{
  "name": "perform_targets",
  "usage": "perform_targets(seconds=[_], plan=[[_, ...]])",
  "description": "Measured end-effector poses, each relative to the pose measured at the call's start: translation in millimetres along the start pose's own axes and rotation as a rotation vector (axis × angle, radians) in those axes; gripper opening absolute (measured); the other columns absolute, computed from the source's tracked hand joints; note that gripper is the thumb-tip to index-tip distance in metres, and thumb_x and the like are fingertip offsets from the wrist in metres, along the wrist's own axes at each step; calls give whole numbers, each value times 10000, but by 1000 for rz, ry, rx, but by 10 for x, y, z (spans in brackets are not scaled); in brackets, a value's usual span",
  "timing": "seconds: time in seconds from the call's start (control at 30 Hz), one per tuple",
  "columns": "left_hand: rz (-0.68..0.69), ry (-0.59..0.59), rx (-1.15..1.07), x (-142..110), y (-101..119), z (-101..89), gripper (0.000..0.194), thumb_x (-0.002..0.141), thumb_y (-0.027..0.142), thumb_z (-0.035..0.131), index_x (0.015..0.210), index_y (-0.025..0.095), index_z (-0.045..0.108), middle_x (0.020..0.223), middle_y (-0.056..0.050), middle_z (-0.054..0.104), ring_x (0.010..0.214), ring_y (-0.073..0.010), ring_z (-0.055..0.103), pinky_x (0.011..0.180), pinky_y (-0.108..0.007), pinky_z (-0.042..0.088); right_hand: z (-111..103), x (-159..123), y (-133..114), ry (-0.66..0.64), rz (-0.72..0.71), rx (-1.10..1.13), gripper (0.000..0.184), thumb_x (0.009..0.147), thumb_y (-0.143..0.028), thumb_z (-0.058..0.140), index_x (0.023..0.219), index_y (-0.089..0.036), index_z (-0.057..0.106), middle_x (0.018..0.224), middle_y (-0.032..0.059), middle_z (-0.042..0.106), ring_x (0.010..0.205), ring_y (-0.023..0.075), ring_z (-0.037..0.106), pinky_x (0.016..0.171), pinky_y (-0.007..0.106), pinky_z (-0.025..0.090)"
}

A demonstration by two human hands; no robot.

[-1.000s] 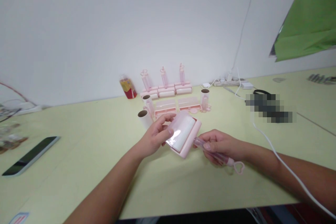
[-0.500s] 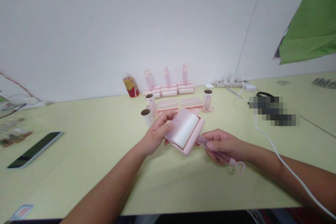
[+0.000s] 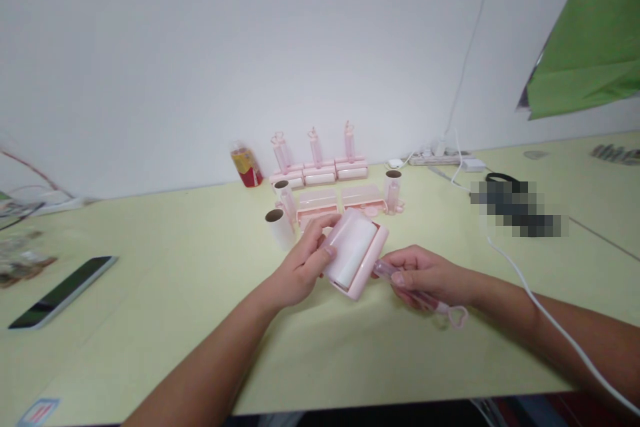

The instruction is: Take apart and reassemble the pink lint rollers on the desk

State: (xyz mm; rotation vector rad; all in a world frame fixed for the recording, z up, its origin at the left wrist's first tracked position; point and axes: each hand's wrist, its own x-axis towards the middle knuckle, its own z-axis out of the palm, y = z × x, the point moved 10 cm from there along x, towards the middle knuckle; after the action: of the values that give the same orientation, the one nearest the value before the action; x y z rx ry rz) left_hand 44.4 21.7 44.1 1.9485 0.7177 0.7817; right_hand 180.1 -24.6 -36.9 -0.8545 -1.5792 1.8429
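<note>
Above the table, a lint roller [image 3: 354, 254] with a white roll, a pink frame and a translucent pink cover is held tilted between my hands. My left hand [image 3: 305, 261] grips the covered head from the left, thumb on the near side. My right hand [image 3: 425, 280] is wrapped round its clear pink handle [image 3: 411, 293], which ends in a heart-shaped loop [image 3: 457, 315]. Beyond the hands lie two pink lint roller heads with raised covers [image 3: 317, 200] [image 3: 363, 195]. White paper rolls [image 3: 281, 229] [image 3: 393, 191] stand upright nearby. My left hand partly hides one head.
Along the wall several lint rollers [image 3: 320, 175] stand handle-up beside a red and yellow package [image 3: 247, 165]. A phone [image 3: 63, 293] lies at left. A power strip [image 3: 435, 157] and a white cable [image 3: 523, 287] are at right, near a blurred-out dark object [image 3: 520, 207].
The translucent cover, which stuck out leftward from the roll, now sits closer round it. My left hand has shifted slightly right with it. My right hand keeps its hold on the handle.
</note>
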Motion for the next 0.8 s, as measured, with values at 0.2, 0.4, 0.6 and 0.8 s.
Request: perform_targets(seconds=[0.2,0.4,0.6,0.8], plan=[[-25,-20,-37,-6,-17,22,517,938,401,454,1422,256,347,1206,-97,534,764,-160,553,609,-271,461,-2,19,31,-36,-24,108,473,806,-492,682,1036,-81,631,550,-17,592,377,64,474,361,154,356],[328,151,338,-85,403,-175,454,864,298,589,1311,239,532,1315,-101,487,1238,-290,432,1054,-455,351,-3,9,52,-67,-10,132,484,805,-469,690,1072,-71,627,560,-11,595,374,62,460,354,152,333],[83,130,19,-23,93,-150,476,901,382,525,1347,232,451,1245,-103,532,815,-173,567,647,-280,468,-31,8,-18,-34,-51,76,488,809,-491,679,1055,-72,637,563,-10,586,385,61,454,360,152,333],[-99,110,-201,6,-62,-29,493,896,412,493,1349,223,441,1063,-62,569,591,-97,506,432,-205,395,-13,-3,-79,1,-64,-15,477,834,-507,649,1044,-80,640,581,-13,589,354,42,418,335,142,311]])
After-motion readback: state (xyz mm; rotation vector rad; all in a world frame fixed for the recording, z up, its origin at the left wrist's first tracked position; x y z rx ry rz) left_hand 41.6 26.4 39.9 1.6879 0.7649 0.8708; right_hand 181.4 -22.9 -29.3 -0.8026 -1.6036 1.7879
